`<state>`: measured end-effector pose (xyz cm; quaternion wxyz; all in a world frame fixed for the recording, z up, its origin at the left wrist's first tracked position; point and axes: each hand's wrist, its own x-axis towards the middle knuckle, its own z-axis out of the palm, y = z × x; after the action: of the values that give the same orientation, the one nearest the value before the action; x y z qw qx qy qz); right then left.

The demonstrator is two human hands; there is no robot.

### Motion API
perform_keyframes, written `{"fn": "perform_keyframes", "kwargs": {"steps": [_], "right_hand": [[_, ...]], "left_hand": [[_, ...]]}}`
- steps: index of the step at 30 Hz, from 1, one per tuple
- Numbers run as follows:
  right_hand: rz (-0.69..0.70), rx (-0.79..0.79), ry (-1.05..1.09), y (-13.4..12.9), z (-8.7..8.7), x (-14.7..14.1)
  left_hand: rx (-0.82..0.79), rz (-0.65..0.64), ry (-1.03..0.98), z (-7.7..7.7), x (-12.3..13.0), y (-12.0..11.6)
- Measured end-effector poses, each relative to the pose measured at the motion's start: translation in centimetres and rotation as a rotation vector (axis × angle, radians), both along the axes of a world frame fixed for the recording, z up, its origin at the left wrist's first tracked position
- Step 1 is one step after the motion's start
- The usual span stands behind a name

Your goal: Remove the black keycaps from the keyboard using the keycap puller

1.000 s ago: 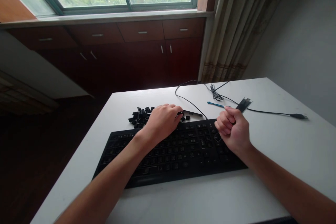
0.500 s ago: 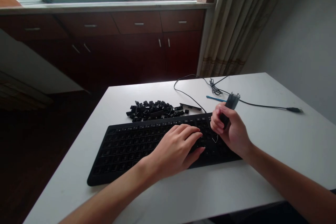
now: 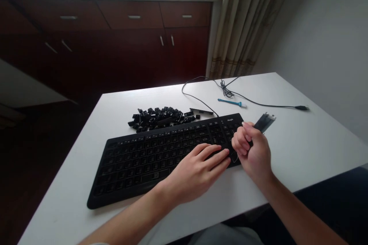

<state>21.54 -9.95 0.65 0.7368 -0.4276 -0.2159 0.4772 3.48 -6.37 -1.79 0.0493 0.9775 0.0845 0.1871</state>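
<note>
A black keyboard lies at a slant on the table, with most of its keycaps off. My left hand rests flat on its right part, fingers stretched out and holding nothing I can see. My right hand is closed in a fist around a keycap puller. The puller's dark, pronged end sticks up past the thumb. Its thin wire end points down over the number-pad side of the keyboard, partly hidden by the fingers.
Behind the keyboard sits a heap of loose black keycaps, with a long bar-shaped keycap beside it. A blue brush lies to the right. The black cable runs across the white table to a USB plug.
My view has turned slightly right and down. The puller has tilted further to the right in my right hand. My left fingers lie closer together on the keyboard.
</note>
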Motion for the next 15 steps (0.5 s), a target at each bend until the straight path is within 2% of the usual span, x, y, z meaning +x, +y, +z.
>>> {"fn": "perform_keyframes", "kwargs": {"steps": [5, 10, 15], "right_hand": [[-0.176, 0.068, -0.054, -0.5, -0.1, -1.1], [-0.301, 0.157, -0.010, -1.0, -0.3, -1.9], [-0.472, 0.141, 0.008, -0.9, -0.4, -2.6]], "left_hand": [[-0.020, 0.007, -0.027, -0.1, 0.2, 0.2], [-0.022, -0.003, -0.059, -0.3, 0.3, 0.1], [-0.054, 0.015, -0.039, -0.4, 0.3, 0.1]]}}
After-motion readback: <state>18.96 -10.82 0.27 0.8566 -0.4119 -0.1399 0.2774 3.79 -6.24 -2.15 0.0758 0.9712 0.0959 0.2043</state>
